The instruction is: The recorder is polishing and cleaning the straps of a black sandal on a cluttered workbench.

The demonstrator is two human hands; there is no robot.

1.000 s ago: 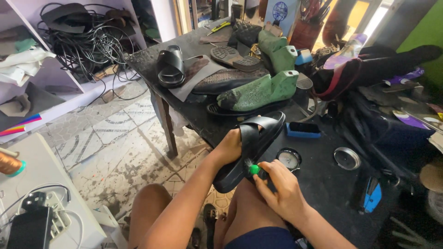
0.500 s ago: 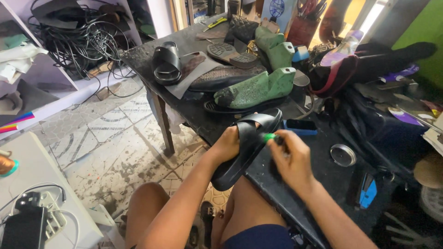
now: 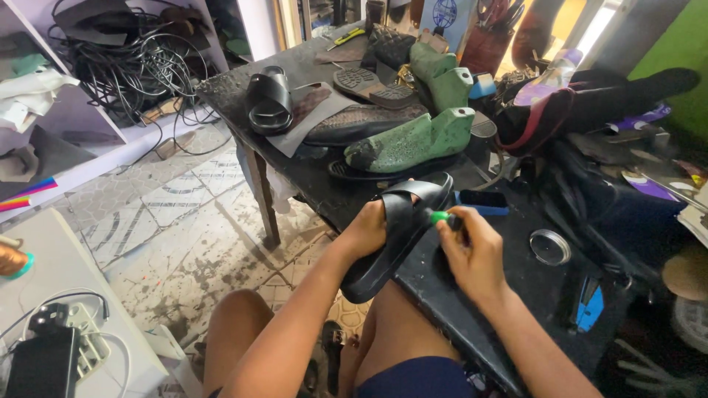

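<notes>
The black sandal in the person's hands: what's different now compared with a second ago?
The right hand carried its green-handled tool from the lower side of the black sandal up to the strap near the top. The left hand kept its grip on the sandal. The green shoe lasts on the dark table stayed put.

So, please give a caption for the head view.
Left hand holds a black sandal; right hand grips a green-tipped tool.

Daylight is falling across a stained tiled floor [image 3: 169, 221] at lower left; a black worktop [image 3: 310, 173] is filling the centre, pale shelves [image 3: 81, 140] at upper left.
</notes>
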